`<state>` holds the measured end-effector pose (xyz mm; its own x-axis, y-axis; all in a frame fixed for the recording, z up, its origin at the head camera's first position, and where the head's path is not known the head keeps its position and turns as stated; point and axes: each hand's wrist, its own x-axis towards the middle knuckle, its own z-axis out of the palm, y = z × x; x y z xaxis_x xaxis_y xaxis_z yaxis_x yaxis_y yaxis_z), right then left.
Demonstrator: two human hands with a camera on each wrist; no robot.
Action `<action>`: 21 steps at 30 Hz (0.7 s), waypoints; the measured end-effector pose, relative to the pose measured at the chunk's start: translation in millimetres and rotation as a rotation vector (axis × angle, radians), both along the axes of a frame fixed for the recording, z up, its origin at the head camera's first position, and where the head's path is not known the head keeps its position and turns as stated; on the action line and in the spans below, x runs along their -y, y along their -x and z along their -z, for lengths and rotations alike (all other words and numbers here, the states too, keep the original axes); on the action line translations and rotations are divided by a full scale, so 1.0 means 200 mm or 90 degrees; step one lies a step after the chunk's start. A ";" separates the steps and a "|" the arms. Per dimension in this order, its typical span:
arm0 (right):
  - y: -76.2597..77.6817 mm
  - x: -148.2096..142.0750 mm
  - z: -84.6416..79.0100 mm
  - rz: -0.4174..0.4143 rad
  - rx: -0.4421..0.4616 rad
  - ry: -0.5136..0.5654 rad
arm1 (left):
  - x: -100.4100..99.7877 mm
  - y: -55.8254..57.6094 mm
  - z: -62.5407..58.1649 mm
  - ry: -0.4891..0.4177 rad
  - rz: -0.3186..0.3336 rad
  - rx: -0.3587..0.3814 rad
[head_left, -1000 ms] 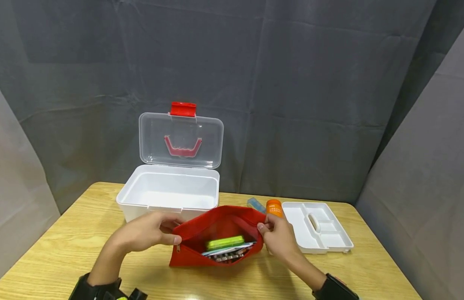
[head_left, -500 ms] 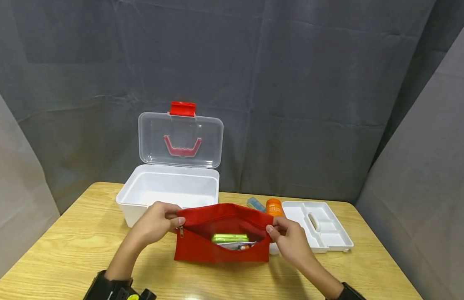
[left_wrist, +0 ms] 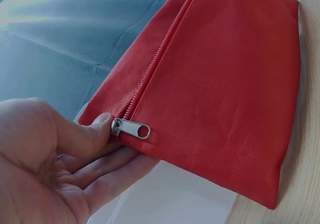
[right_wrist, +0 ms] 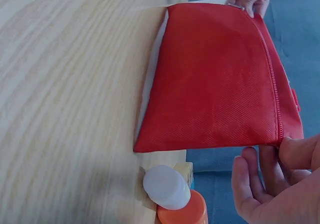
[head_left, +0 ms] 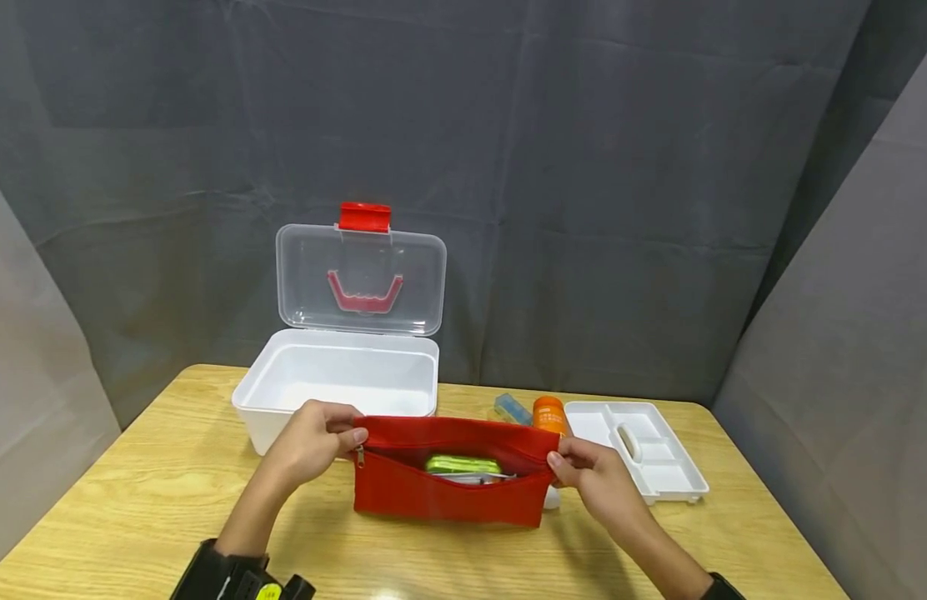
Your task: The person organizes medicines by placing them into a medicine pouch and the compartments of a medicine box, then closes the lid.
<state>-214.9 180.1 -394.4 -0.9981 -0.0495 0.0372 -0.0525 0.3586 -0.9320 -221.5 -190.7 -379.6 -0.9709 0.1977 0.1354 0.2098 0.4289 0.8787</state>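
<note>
The left hand (head_left: 309,443) and right hand (head_left: 597,477) pinch 2 opposite top corners of an unzipped red pouch (head_left: 448,502), a lime-green item (head_left: 463,465) showing inside, before a white storage box (head_left: 263,425).

I see two bare forearms (head_left: 246,518) stretched forward, well apart; the left hand (head_left: 312,442) pinches between thumb (left_wrist: 87,136) and fingers (left_wrist: 119,180); the right hand (head_left: 602,485) pinches likewise; both thumbs point inward.

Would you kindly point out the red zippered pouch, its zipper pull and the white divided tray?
Red zippered pouch (right_wrist: 215,81), right wrist view, front panel.
Zipper pull (left_wrist: 131,127), left wrist view, metal tab.
White divided tray (head_left: 672,479), head view, bare compartment floor.
</note>
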 end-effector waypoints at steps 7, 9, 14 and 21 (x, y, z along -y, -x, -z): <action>0.01 -0.03 -0.01 -0.076 0.050 0.059 | 0.02 0.02 0.01 -0.028 0.025 0.014; 0.01 -0.03 -0.01 -0.084 0.058 0.067 | 0.03 0.02 0.01 -0.035 0.036 0.022; 0.02 -0.03 -0.01 -0.080 0.064 0.083 | 0.04 0.02 0.01 -0.039 0.049 0.038; 0.03 -0.03 0.02 -0.114 0.059 0.097 | 0.03 0.00 0.01 -0.038 0.052 0.046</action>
<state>-221.5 186.9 -398.1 -0.9734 -0.2269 -0.0328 -0.0150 0.2057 -0.9785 -221.5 -197.2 -380.7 -0.9595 0.2703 0.0792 0.1769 0.3592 0.9164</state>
